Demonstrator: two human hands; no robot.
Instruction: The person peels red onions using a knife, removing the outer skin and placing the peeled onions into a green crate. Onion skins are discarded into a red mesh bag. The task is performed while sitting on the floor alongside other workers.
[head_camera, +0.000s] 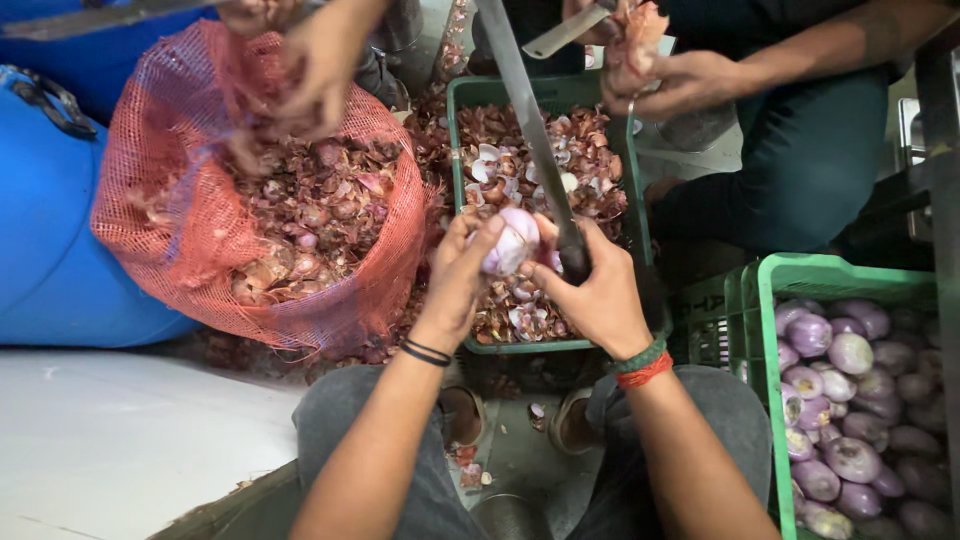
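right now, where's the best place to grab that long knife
Probably the dark handle, where the right hand already wraps it. The knife stands blade-up and away from the person, so come from below, at the near end. The left hand holds an onion against the blade's base, so avoid that side.

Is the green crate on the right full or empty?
Nearly full: peeled onions pile close to the crate rim.
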